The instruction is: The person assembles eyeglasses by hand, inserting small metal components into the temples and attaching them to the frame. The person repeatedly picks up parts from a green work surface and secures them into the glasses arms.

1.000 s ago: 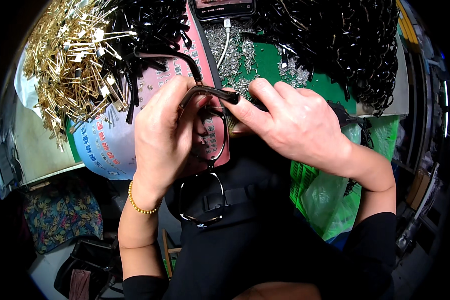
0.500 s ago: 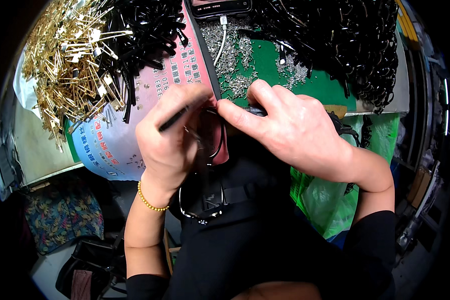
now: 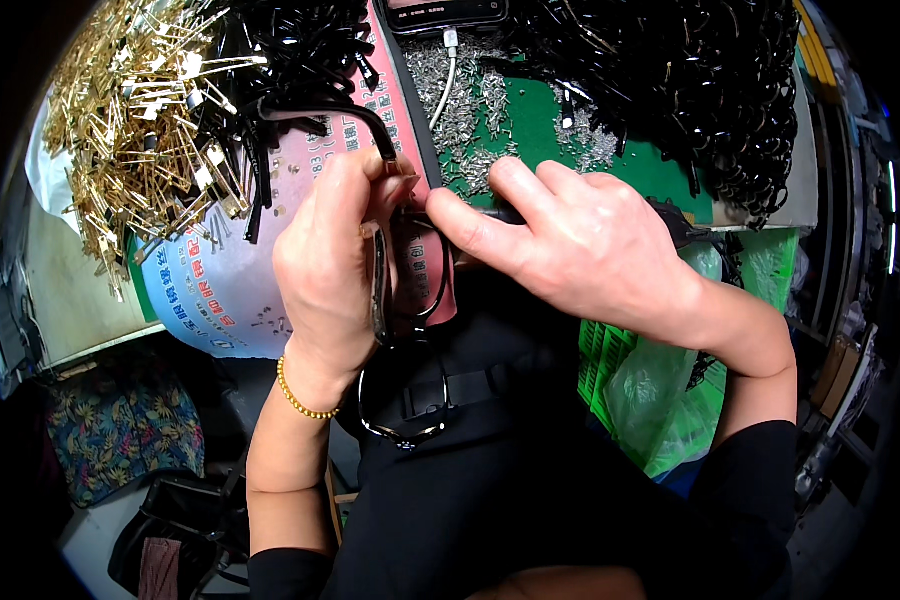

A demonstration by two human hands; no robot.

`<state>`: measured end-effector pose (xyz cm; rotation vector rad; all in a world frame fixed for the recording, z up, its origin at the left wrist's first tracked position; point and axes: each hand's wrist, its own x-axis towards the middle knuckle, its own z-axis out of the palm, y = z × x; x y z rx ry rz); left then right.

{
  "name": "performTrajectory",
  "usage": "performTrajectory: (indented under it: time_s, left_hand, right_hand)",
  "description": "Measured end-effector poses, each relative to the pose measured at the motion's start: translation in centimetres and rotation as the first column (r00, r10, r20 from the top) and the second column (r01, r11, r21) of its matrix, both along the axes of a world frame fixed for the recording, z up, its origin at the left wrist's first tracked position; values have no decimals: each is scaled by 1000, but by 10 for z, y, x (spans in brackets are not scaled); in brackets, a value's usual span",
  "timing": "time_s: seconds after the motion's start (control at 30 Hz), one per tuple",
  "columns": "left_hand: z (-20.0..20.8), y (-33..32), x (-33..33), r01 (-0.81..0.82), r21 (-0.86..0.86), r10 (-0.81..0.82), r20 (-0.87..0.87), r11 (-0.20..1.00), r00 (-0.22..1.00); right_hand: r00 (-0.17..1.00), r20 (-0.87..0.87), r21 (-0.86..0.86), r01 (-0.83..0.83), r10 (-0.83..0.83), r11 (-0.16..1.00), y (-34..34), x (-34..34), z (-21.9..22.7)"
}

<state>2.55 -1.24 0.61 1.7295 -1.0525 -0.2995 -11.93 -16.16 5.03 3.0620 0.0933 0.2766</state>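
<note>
My left hand (image 3: 330,245) is closed on an eyeglass frame (image 3: 379,290). A dark curved temple (image 3: 374,118) rises from its fingertips, the end bending left over the black pile. In my right hand (image 3: 580,240) is a slim dark screwdriver-like tool (image 3: 507,214), mostly hidden by the fingers. Its rear end (image 3: 676,224) sticks out beyond the hand, with a cord. Right thumb and tool tip meet the frame beside the left fingertips; the exact contact is hidden. Lower down, a thin dark rim (image 3: 406,440) hangs before my black clothing; whether it belongs to the same frame I cannot tell.
Gold metal temples (image 3: 160,110) are heaped at far left, beside black temples (image 3: 295,50). Small silver screws (image 3: 470,130) lie scattered on the green mat (image 3: 640,180). Black eyeglass frames (image 3: 690,80) pile up at far right. A phone (image 3: 445,15) with a white cable stands at the back.
My left hand has turned the eyeglass frame: the temple now points up and away, and the frame's dark edge shows below the fingers. The right hand has hardly shifted and keeps its tool.
</note>
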Motion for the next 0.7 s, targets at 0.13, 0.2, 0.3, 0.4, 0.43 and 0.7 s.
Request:
performTrajectory:
  time_s: [0.13,0.2,0.3,0.4,0.43,0.7]
  left_hand:
    - [-1,0,-2,-36,1,36,4,999,999]
    - [0,-1,-1,-38,15,38,-8,999,999]
    - [3,0,2,-8,-6,7,-171,1000,985]
    - [3,-22,25,-87,-182,89,4,979,996]
    - [0,-29,39,-132,-119,148,139,984,979]
    - [24,-14,25,-281,-387,288,-42,878,957]
  right_hand:
    - [999,36,-16,22,-21,1000,4,4,-4]
    - [998,32,-13,49,-48,999,5,3,-2]
    - [992,6,87,121,-122,989,4,-2,3]
    - [979,-67,158,199,-191,967,-11,-15,23]
    - [972,-93,243,230,-213,942,-12,-18,29]
    - [889,-418,239,304,-185,922,-8,-47,37]
